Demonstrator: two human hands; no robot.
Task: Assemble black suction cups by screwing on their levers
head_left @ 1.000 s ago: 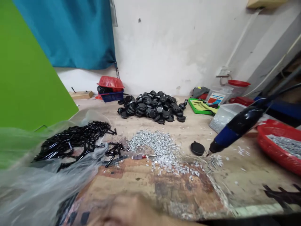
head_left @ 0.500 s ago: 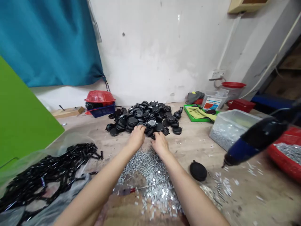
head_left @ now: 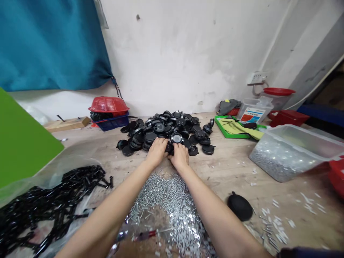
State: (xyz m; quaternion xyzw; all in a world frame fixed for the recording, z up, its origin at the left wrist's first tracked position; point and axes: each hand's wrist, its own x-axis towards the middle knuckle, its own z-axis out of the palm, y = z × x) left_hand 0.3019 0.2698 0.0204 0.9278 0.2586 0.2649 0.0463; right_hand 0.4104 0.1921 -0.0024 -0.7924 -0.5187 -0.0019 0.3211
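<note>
In front of me is a heap of black round disc-like pieces [head_left: 159, 127], several with small tabs on the rim. One piece near the front [head_left: 176, 138] shows a silvery inner ring. At the heap's front edge, the fingers of my left hand [head_left: 157, 152] are curled over black pieces. My right hand [head_left: 179, 155] is close beside it, its fingers bent round a black piece [head_left: 169, 147] between the hands. The fingertips are partly hidden. Loose silver screws [head_left: 163, 191] lie between my forearms, with small metal nuts or washers [head_left: 185, 229] nearer me.
A red-handled screwdriver [head_left: 147, 234] lies by the screws. Black rod-like parts [head_left: 53, 204] fill a plastic bag at left. At right are a lone black disc [head_left: 240, 206], a clear bin [head_left: 292, 152] and a green tray [head_left: 225, 133]. A red basket [head_left: 109, 104] stands back left.
My hands have drawn closer together at the heap's front edge, the right one slightly up and left. The view has shifted, and the hanging power screwdriver has dropped to the lower right edge.
</note>
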